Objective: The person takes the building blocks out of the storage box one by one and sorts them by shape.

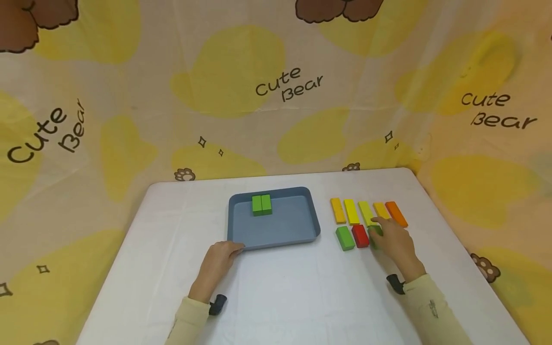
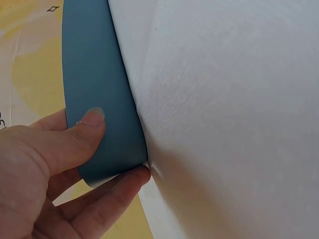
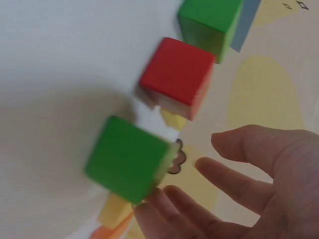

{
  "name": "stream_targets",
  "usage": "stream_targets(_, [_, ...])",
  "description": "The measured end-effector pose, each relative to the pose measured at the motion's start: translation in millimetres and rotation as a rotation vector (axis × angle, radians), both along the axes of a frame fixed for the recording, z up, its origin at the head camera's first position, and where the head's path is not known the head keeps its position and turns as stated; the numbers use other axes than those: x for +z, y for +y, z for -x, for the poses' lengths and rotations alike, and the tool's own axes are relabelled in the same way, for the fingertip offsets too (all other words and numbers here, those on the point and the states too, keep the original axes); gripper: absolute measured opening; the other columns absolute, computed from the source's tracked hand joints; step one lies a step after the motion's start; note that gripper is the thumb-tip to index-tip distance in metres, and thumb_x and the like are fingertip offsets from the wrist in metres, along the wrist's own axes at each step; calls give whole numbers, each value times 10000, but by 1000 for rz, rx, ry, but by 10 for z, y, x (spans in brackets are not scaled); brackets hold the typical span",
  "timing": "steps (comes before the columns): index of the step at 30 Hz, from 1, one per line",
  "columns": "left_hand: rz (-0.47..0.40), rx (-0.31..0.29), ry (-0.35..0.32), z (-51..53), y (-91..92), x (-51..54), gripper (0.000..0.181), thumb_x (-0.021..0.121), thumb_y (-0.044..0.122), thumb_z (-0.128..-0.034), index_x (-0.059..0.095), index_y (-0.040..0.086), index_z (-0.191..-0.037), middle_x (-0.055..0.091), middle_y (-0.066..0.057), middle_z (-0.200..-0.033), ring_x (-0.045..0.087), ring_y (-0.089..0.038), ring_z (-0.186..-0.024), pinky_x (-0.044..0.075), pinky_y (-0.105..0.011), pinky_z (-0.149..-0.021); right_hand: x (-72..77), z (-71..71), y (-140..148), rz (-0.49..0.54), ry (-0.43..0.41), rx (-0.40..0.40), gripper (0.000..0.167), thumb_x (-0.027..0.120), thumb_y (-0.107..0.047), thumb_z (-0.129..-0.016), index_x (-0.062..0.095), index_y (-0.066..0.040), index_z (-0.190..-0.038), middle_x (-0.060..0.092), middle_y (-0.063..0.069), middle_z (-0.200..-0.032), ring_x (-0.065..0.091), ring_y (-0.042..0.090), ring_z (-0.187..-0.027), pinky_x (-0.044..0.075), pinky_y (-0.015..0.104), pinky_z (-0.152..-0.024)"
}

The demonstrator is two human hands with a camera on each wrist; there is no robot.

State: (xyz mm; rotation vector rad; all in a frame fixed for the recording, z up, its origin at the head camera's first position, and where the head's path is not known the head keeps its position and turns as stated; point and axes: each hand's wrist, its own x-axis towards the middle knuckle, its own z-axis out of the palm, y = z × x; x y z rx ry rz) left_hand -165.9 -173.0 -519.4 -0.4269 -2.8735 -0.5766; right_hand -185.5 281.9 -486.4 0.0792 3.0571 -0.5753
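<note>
At the near left corner of a blue-grey tray, my left hand grips the rim. In the left wrist view, the thumb lies on the tray's outer wall and other fingers go round the corner. Two green blocks stand side by side inside the tray, by its far wall. My right hand hovers at a green block right of a red block, fingers spread and the thumb apart from it. Some fingertips are close to that block; whether they touch is unclear. Another green block stands left of the red one.
Behind these blocks runs a row of orange-yellow, yellow, yellow-green, another yellow and orange blocks. All stand on a white table, with a patterned cloth behind and at the sides.
</note>
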Motion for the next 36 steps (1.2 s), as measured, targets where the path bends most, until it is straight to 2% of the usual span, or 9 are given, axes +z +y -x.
stream_targets(3, [-3, 5, 1, -1, -8, 8, 166, 753, 55, -827, 784, 96, -986, 767, -97, -934, 735, -271, -859, 612, -377, -742, 93, 100, -98, -12, 32, 7, 429, 597, -243, -950, 574, -12, -1311, 589, 305, -1217, 596, 355, -890, 572, 435, -626])
stream_targets(8, [-8, 5, 12, -6, -10, 13, 159, 756, 57, -824, 786, 97, -974, 767, -93, -915, 733, -264, -837, 611, -374, -726, 239, 288, -407, -4, 67, 55, 415, 592, -260, -963, 587, -33, -1311, 590, 283, -1257, 621, 393, -1001, 590, 505, -764])
stream_targets(9, [-8, 3, 15, -8, -10, 9, 157, 756, 56, -822, 786, 97, -971, 767, -92, -910, 733, -262, -830, 611, -371, -721, 262, 325, -478, -2, 69, 67, 411, 592, -264, -964, 590, -46, -1311, 589, 277, -1261, 625, 382, -977, 591, 497, -763])
stream_targets(12, [-11, -7, 23, -18, -8, -5, 157, 762, 45, -811, 786, 90, -959, 767, -90, -896, 732, -257, -810, 610, -366, -702, 310, 457, -683, 28, 90, 111, 383, 589, -259, -963, 611, -71, -1296, 600, 264, -1252, 631, 345, -853, 585, 448, -678])
stream_targets(16, [-3, -20, 17, -26, -4, -13, 162, 766, 39, -803, 786, 87, -956, 765, -90, -887, 730, -254, -803, 608, -363, -698, 343, 649, -932, 49, 117, 159, 351, 571, -252, -962, 634, -111, -1278, 635, 225, -1210, 602, 266, -773, 524, 367, -587])
stream_targets(24, [8, -6, -6, -24, 3, -7, 161, 759, 54, -820, 787, 99, -972, 767, -80, -901, 731, -248, -826, 609, -360, -722, 392, 981, -1460, 59, 68, 224, 350, 586, -235, -959, 630, -124, -1288, 649, 175, -1206, 626, 272, -895, 562, 383, -682])
stream_targets(36, [0, 2, 6, -5, 9, 23, 157, 760, 62, -823, 788, 103, -972, 766, -85, -903, 730, -251, -821, 609, -362, -719, 339, 1293, -2158, 88, 1, 316, 369, 585, -236, -963, 605, -112, -1309, 658, 108, -1274, 616, 296, -1161, 553, 452, -922])
